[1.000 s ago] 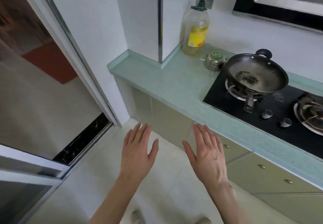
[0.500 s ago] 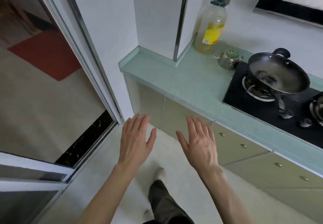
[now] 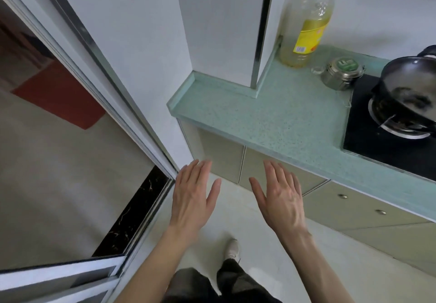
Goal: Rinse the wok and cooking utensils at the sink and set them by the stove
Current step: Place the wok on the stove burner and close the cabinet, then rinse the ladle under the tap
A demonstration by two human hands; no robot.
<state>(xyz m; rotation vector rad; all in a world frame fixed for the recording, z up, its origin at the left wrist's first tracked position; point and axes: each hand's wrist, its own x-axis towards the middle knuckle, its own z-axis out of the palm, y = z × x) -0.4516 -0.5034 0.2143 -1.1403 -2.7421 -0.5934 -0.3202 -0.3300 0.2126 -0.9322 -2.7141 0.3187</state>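
Head view: left hand [image 3: 192,198] and right hand [image 3: 280,200] both held out palm-down over the pale floor, fingers straight and lying close together, thumbs out to the side, nothing in either. They hang in front of the beige cabinet doors [image 3: 221,158], below the speckled pale-green countertop [image 3: 278,118], touching neither.

The task's black round metal wok [image 3: 410,94] sits on the burner of the black glass stove [image 3: 368,135] at the far right edge, partly cut off, dark residue inside. Handle not visible. No sink or other utensils in frame.

Near it: small round steel tin w/ green lid [image 3: 343,73] just beside the stove's corner, and a tall clear plastic oil bottle w/ yellow label [image 3: 306,24] behind that, against the wall.

Risks, as I judge them:
- Wok well apart from both hands and off to the side; reaching w/o seeing the handle could mean a poor grip and a tilt that spills the residue.
- A wide lift could clip the tin or the bottle.
- Can't tell if the wok is hot; a bare-hand grab could burn.
- Sliding-door track [image 3: 132,210] sits low at the left.
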